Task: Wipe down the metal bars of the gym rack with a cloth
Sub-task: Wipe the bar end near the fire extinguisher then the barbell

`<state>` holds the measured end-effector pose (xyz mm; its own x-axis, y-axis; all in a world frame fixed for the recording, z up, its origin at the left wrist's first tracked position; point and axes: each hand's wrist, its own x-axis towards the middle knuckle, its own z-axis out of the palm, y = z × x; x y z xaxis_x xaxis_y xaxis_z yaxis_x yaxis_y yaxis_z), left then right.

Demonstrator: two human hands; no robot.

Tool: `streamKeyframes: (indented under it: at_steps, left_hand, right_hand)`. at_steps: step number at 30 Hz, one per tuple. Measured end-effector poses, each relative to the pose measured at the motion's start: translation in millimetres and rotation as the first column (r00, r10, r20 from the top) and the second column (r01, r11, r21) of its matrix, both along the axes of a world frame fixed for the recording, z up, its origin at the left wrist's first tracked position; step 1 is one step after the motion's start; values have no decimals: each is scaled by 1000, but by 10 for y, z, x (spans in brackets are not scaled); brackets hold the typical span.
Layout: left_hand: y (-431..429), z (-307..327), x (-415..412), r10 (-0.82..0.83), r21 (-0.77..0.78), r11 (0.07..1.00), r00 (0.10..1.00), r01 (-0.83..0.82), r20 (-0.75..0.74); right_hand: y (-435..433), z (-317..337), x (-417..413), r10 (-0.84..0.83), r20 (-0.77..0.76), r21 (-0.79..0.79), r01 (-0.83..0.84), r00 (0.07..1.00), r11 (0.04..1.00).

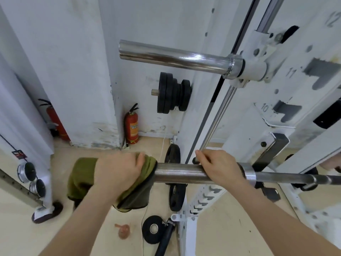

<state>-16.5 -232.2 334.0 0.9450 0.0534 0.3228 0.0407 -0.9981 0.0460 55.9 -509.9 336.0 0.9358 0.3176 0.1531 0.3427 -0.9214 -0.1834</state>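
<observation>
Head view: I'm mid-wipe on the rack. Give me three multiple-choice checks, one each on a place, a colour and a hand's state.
1. Where is the cloth?
A) on the floor
B) wrapped over the end of the lower bar
C) on the upper bar

2. What colour is the cloth?
A) olive green
B) white
C) red

3. What is the right hand doing?
A) hanging free
B) holding the cloth
C) gripping the lower bar bare

Answers:
1 B, the left hand grips it round the bar's end.
2 A, the fabric reads olive green.
3 C, it curls over bare steel with no cloth under it.
</observation>
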Motion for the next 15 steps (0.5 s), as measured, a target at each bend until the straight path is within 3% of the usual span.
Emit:
streamKeyframes:
  at_steps: [3,8,10,11,13,14,15]
  left_hand:
    - [-721,-59,67,-231,37,973,969,229,83]
    - [-1573,-123,141,-388,18,922,921,387,46]
    - [-1677,-121,146,-438,-38,897,897,441,53]
    - [-1702,-116,138,-455,-96,882,887,461,77]
    - [-1761,-84,78,-432,-381,802,888,459,161]
    - [-1798,-20,15,-387,-616,671,904,412,182]
    - [-1847,69,-57,-350,-840,436,921,323,173]
  right_hand:
    - [35,-4,-16,4,42,108,-9,999,994]
    - [2,67,-59,-51,-10,478,49,999,877]
    - [-67,144,-145,-89,-17,555,83,996,827]
    - [-117,178,-229,-96,0,573,79,995,816]
    - [-250,250,-453,-134,68,619,63,989,783]
    - [-338,289,-581,-177,81,666,79,981,741]
    - [-443,330,-703,-219,41,732,120,975,670]
